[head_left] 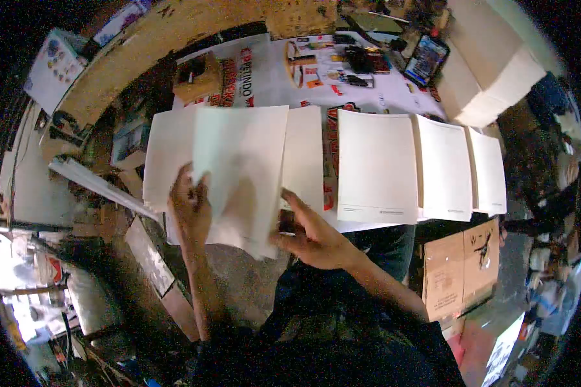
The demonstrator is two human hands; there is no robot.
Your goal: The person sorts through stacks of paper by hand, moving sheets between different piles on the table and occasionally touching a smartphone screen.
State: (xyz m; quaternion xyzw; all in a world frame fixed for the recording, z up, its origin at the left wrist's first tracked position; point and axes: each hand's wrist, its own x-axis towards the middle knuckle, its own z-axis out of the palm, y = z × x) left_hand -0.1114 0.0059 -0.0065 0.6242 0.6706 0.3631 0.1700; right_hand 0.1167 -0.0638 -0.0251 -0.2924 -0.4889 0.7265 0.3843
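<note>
A loose bunch of white paper sheets point(245, 155) is between my hands, tilted over the table's near edge, its lower corner slightly fanned. My left hand point(190, 203), a little blurred, has its fingers bent at the left edge of the sheets. At their lower right edge, my right hand point(316, 238) grips with curved fingers, a gap showing between them. Behind the sheets lie more white papers, a left pile point(164, 151) and a right pile point(306, 155). Further right, three stacks of printed sheets point(377, 168) point(444, 168) point(489, 171) overlap in a row.
A printed banner point(265, 71) covers the table. A phone point(426, 59) leans at the back right beside a large carton point(497, 71). Another cardboard box point(461, 267) stands below the table on the right. Long white strips point(103, 184) stick out at left.
</note>
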